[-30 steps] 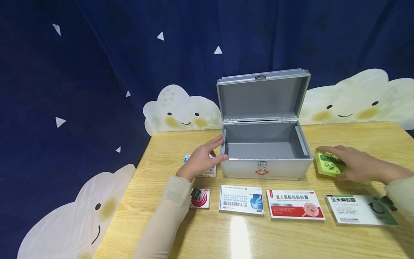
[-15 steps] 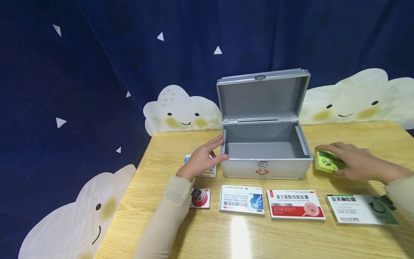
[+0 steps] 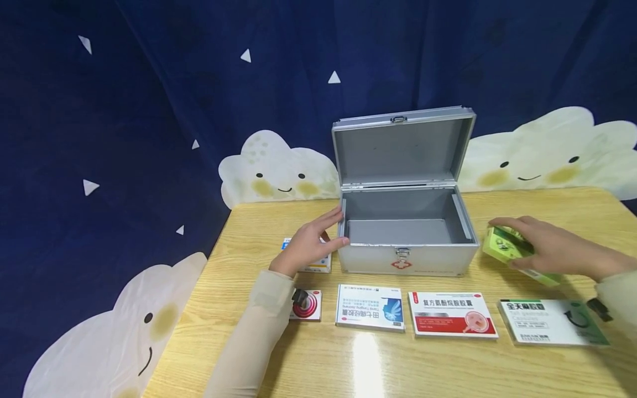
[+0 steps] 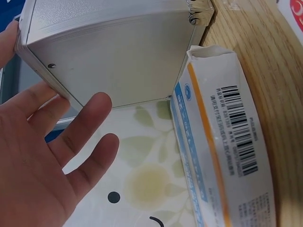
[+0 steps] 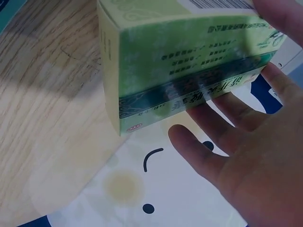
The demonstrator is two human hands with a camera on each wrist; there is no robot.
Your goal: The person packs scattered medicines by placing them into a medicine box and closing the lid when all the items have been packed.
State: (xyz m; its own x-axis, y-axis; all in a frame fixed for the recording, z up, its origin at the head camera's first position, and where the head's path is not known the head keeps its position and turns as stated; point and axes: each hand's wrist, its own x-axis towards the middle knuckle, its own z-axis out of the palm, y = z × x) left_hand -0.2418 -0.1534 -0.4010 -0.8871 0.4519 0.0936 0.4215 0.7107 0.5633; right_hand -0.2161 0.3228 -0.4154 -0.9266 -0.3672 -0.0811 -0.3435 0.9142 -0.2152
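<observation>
In the head view, my left hand (image 3: 311, 246) rests against the left side of a silver first-aid case (image 3: 408, 258) whose lid stands up. Its thumb touches the front corner and its straight fingers reach the side rim; the left wrist view has two fingertips hidden behind that rim (image 4: 57, 92). My right hand (image 3: 557, 249) grips a green medicine box (image 3: 502, 243) to the right of the case, thumb on one side and fingers on the other. The box is tilted, one end higher, as the right wrist view also has it (image 5: 189, 61).
Four-sided medicine boxes lie in front of the case: a red-ringed one (image 3: 312, 307), a blue-white one (image 3: 370, 308), a red-white one (image 3: 453, 315) and a green-white one (image 3: 542, 322). Beside the case, partly under my left hand, is a white box (image 4: 232, 137). A dark blue curtain (image 3: 278, 94) hangs behind.
The right hand has tightened its hold on the green medicine box and tilted it, so more of its side shows. The left hand and the case have stayed put.
</observation>
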